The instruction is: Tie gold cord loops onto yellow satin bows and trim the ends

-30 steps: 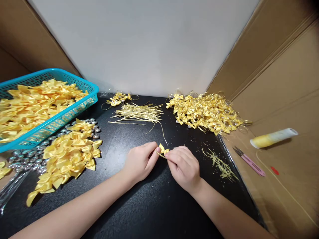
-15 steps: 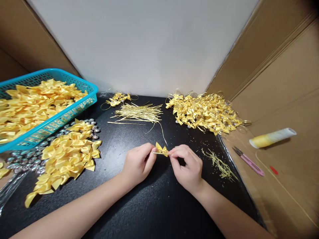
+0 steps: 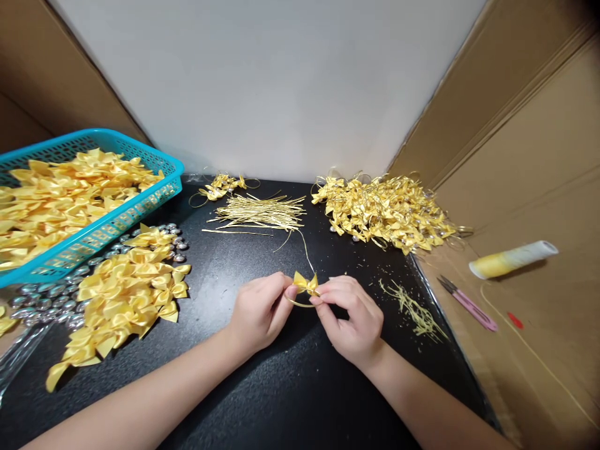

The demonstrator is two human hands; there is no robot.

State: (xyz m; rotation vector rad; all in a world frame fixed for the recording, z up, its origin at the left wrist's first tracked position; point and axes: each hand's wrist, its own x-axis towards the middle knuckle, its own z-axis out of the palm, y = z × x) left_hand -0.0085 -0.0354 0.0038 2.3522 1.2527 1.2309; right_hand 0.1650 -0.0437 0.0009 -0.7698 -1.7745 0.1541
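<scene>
Between my two hands is a small yellow ribbon bow (image 3: 305, 283) with a gold cord (image 3: 301, 305) curving below it. My left hand (image 3: 262, 309) is closed, thumb and forefinger pinching the bow and cord at their left side. On the other side, my right hand (image 3: 352, 317) pinches the cord's right end close to the bow. Fingers partly hide where bow and cord meet. Just beyond the hands, a thin loose strand (image 3: 307, 250) runs back to a bundle of gold cord pieces (image 3: 262, 212).
At left, a blue basket (image 3: 175, 175) holds yellow bows; a bow pile (image 3: 124, 294) and silver beads (image 3: 54, 300) lie beside it. Finished-looking bows with cord loops (image 3: 384, 212) are heaped back right. Cord scraps (image 3: 417, 312), pink-handled snips (image 3: 469, 306) and a yellow-white roll (image 3: 513, 259) lie right.
The cord between my hands was straight across the bow; now it bows downward in a curve. The bow stands more upright, and both hands have barely shifted.
</scene>
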